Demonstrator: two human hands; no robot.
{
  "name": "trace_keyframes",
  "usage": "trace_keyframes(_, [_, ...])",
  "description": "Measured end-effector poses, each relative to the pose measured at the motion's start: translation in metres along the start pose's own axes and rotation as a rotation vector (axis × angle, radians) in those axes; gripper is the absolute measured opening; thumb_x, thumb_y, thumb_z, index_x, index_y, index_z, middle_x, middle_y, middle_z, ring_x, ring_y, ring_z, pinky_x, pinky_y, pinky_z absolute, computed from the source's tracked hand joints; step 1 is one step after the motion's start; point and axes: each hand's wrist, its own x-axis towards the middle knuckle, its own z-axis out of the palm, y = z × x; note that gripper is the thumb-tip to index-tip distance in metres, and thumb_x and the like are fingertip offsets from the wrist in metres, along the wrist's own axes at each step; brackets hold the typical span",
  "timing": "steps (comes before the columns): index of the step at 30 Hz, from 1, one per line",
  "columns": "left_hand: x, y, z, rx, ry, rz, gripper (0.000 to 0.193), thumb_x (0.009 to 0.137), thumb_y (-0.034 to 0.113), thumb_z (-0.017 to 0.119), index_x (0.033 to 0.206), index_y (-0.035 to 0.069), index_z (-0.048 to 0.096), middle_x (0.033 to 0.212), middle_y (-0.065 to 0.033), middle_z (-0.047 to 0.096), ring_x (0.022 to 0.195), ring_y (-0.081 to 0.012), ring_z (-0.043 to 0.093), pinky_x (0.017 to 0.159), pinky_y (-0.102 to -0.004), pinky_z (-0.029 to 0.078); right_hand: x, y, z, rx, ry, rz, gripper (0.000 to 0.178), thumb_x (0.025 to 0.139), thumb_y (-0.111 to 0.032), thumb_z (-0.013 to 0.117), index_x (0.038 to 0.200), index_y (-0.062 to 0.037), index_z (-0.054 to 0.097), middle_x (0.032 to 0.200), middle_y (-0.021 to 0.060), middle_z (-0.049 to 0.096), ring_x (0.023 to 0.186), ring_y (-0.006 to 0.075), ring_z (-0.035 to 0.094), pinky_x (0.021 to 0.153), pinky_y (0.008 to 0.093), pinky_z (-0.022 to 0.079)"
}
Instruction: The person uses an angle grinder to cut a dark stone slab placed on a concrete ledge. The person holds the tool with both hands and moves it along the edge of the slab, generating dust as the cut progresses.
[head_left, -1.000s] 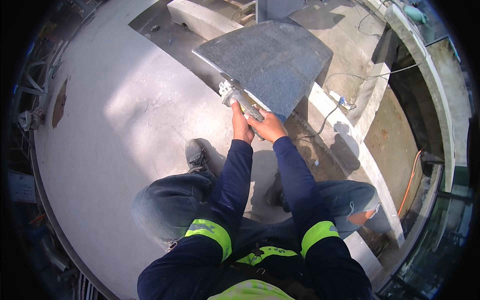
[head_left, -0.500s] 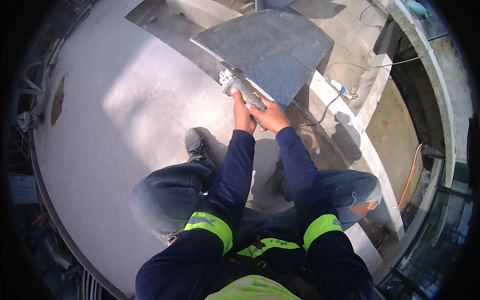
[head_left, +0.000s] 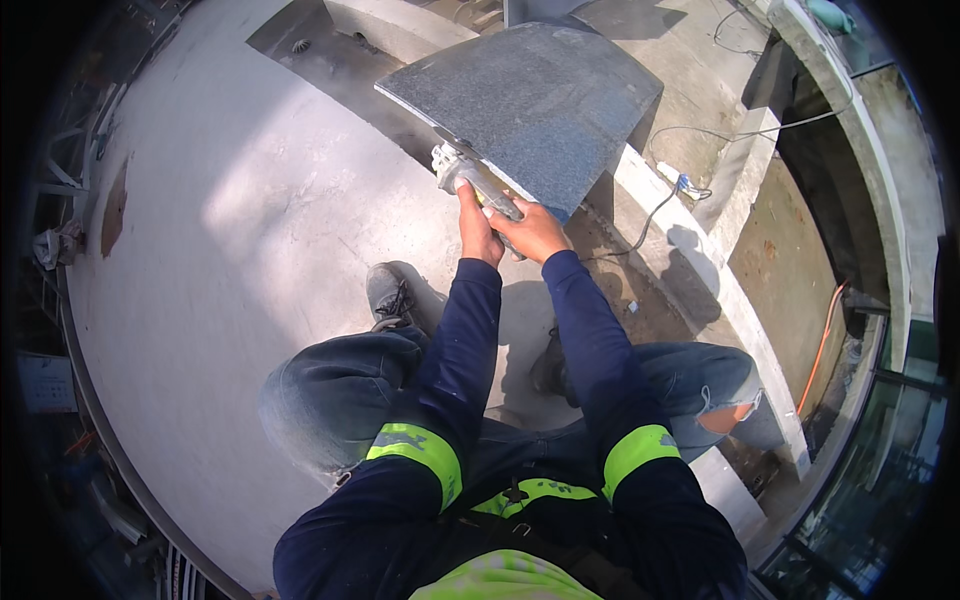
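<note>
Both of my hands are closed around a dusty grey angle grinder (head_left: 487,190). My left hand (head_left: 478,228) grips it toward the head, thumb laid along the body. Farther back, my right hand (head_left: 535,231) wraps the rear of the body. The grinder's head is up against the near left edge of a dark grey stone slab (head_left: 540,95), which has one curved side. Its disc is mostly hidden at that edge, so I cannot tell how deep it sits. The slab lies across pale concrete ledges.
A power cord (head_left: 650,215) runs from near my right hand to a blue plug connection (head_left: 683,182) on the right. A curved concrete kerb (head_left: 745,300) passes by my right knee. Beyond it lies an orange hose (head_left: 820,345). A recess (head_left: 340,75) opens at the upper left.
The grinder and both hands have shifted slightly left in the picture, with the whole scene shifting a little too. Dust over the recess has thinned. My grip is the same.
</note>
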Motion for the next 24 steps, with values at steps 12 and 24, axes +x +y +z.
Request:
trace_keyframes(12, [-0.021,0.0,0.008,-0.006,0.036,-0.032,0.077,0.119,0.071,0.051,0.158,0.005,0.057,0.129,-0.0139,0.073,0.115,-0.0286,0.074,0.105,-0.0474,0.061,-0.01,0.009,-0.001,0.03,0.005,-0.036,0.091,0.098,-0.061,0.083,0.168,-0.0064,0.063,0.127,0.0197,0.084,0.091,0.0233,0.084,0.066,0.0354,0.066])
trace_keyframes(24, [-0.017,-0.005,0.004,0.008,0.069,-0.039,0.078,0.117,0.074,0.052,0.156,0.007,0.056,0.119,-0.0186,0.075,0.108,-0.0317,0.076,0.1,-0.0504,0.064,-0.008,0.012,-0.003,0.041,0.002,-0.004,0.087,0.1,-0.055,0.086,0.169,-0.0072,0.062,0.118,0.0164,0.083,0.081,0.0179,0.078,0.06,0.0353,0.065])
